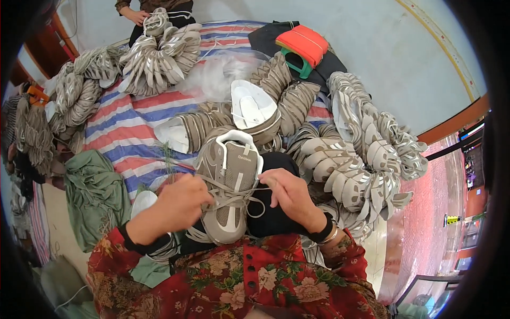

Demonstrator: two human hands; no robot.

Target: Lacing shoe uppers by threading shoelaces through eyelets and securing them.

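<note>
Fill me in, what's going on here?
A person has a brown shoe over their lap, both hands at its laces. The left hand is curled at one side; the right hand pinches at the other, where a loop hangs loose. Stacked shoes lie around; another person is farther off.

The ground is being covered in part by a tarp [119, 126] striped in red, white and blue, on which a crumpled clear plastic bag [215, 78] is being borne. Farther back, an orange-red pad [302, 45] is being supported by a green stool [305, 70], and dark cloth [263, 40] is being seen around it. At the left, a rumpled green cloth [90, 196] is being shown just beside the tarp. A pale wall [366, 32] is being crossed by a yellow strip [442, 41] at the upper right. A co-worker's brown sleeve [124, 7] is being cut off by the view's upper edge.
</note>
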